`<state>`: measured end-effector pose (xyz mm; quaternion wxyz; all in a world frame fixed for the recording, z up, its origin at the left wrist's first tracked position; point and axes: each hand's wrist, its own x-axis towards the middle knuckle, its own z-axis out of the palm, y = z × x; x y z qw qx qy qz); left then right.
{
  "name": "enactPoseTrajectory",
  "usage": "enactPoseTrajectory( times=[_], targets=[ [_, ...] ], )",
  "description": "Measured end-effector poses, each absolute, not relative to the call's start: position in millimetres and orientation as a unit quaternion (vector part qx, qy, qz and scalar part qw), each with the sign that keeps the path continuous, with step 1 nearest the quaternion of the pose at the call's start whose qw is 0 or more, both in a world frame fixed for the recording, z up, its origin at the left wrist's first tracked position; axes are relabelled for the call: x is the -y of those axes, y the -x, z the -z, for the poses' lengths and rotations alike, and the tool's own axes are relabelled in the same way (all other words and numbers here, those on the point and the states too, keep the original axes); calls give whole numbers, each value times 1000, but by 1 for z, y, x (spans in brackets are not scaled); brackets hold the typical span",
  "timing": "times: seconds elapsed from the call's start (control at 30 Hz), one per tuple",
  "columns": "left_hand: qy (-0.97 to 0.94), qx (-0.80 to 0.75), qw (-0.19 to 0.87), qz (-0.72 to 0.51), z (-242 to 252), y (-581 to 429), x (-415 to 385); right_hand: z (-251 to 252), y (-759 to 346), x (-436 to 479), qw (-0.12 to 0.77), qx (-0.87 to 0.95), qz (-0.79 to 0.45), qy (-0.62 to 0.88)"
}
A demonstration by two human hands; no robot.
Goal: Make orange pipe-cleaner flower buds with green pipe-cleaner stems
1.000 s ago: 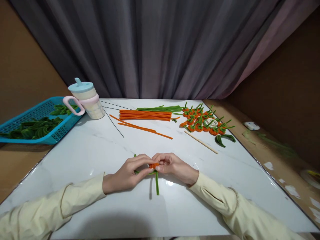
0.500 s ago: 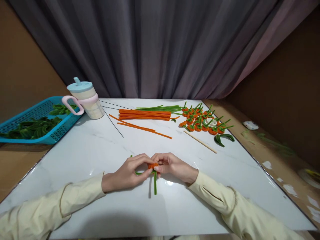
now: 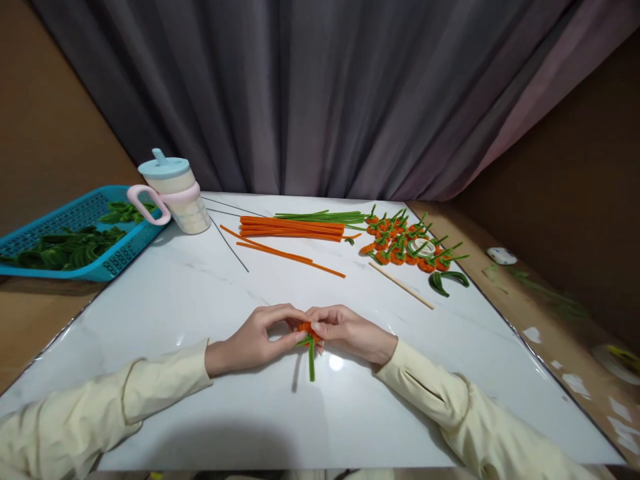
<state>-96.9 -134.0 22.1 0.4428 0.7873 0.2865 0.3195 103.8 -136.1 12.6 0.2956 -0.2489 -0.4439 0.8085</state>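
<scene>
Both my hands meet over the near middle of a white marble table [image 3: 200,300]. My left hand [image 3: 255,340] and my right hand [image 3: 345,332] pinch a small orange pipe-cleaner flower [image 3: 309,329] between their fingertips. Its green stem [image 3: 311,360] hangs down toward me from the pinch. Both hands are closed around the piece, and cream sleeves cover both arms.
Straight orange pipe cleaners [image 3: 293,229] and green ones [image 3: 323,217] lie at the back. Several finished orange flowers [image 3: 405,243], a tape roll [image 3: 421,246] and a wooden stick [image 3: 401,285] sit at the right. A sippy cup [image 3: 175,193] and blue basket [image 3: 70,233] of green leaves stand left.
The green end sticking out left of my left hand has gone from view. The stem has shifted slightly and my fingers have tightened on the orange flower. The camera tilted a little.
</scene>
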Motion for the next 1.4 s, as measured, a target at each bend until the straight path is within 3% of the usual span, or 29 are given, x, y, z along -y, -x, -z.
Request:
enactPoseTrajectory(
  times=[0.23, 0.37, 0.6, 1.4],
  targets=[
    [-797, -294, 431, -304, -24, 95, 135, -7, -105, 135, 297, 445, -812, 235],
    [-796, -336, 447, -235, -39, 99, 128, -3, -105, 134, 313, 421, -813, 253],
    [-628, -377, 672, -108, -59, 104, 112, -11, -103, 135, 330, 398, -814, 263],
    [-533, -290, 774, -182, -25, 102, 110, -6, -108, 134, 331, 390, -815, 273]
  ],
)
